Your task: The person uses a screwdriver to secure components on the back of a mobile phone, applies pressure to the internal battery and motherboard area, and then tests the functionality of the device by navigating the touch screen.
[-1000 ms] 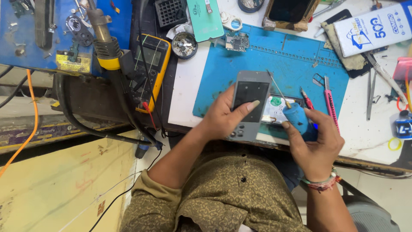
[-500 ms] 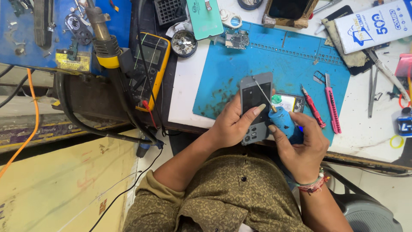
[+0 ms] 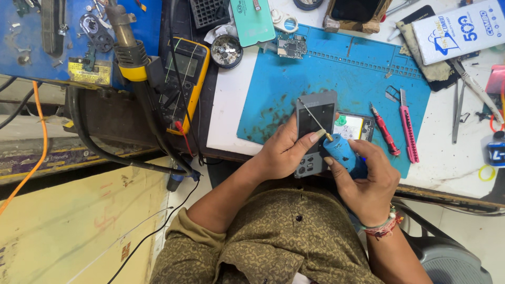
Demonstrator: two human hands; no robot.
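My left hand (image 3: 284,152) grips a small grey keypad phone (image 3: 315,131) at the near edge of a blue work mat (image 3: 273,94). In my right hand (image 3: 368,184) is a blue-handled screwdriver (image 3: 342,152); its thin shaft points up-left, and the tip rests over the top left corner of the phone. My left forefinger touches the shaft near the handle. An opened phone part with a white and green inside (image 3: 350,126) lies on the mat just right of the phone.
A red screwdriver (image 3: 384,134) and a pink knife (image 3: 407,131) lie right of the hands. A circuit board (image 3: 292,46), a small metal dish (image 3: 226,51), a yellow multimeter (image 3: 184,79), a hot-air nozzle (image 3: 126,37), tweezers (image 3: 457,115) and a white box (image 3: 463,29) surround the mat.
Both hands drew together over the phone. My right hand lifted the blue screwdriver from the mat and brought its tip onto the phone's upper left corner.
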